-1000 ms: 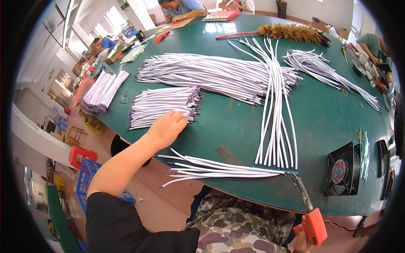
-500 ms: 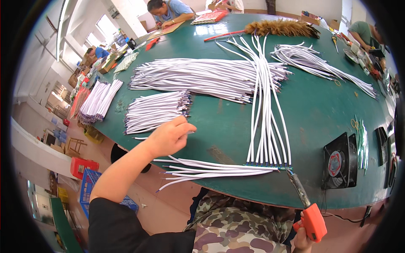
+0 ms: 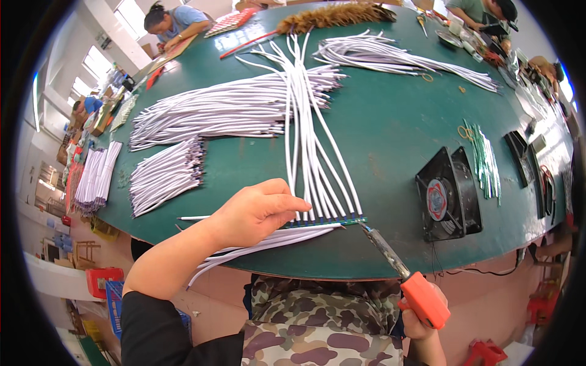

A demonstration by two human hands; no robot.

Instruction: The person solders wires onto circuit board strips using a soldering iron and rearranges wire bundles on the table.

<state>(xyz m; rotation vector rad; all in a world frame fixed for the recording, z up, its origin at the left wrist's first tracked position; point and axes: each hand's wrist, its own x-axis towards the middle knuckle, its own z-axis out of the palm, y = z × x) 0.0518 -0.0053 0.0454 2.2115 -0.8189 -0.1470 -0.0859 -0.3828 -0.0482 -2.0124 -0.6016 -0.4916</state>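
My right hand (image 3: pixel 421 323) grips a soldering iron (image 3: pixel 424 299) by its red handle. Its tip is at the right end of a narrow green circuit board strip (image 3: pixel 360 219) near the table's front edge. A row of white wires (image 3: pixel 317 165) runs from the strip to the far side. More white wires (image 3: pixel 305 235) lie along its near side, pointing left. My left hand (image 3: pixel 256 210) hovers over the strip's left part, thumb and fingers pinched together. Whatever they hold, if anything, is too small to make out.
Bundles of white wires (image 3: pixel 207 110) cover the green table's left side, with another bundle (image 3: pixel 403 55) at the far right. A black fan (image 3: pixel 448 195) stands right of the iron, near thin green strips (image 3: pixel 482 158). A feather duster (image 3: pixel 336 17) lies at the back. Other people work around the table.
The view has turned, shifting the table leftward in the picture. My left hand has moved from beside the short wire bundle to above the strip. The iron tip stays at the strip's right end.
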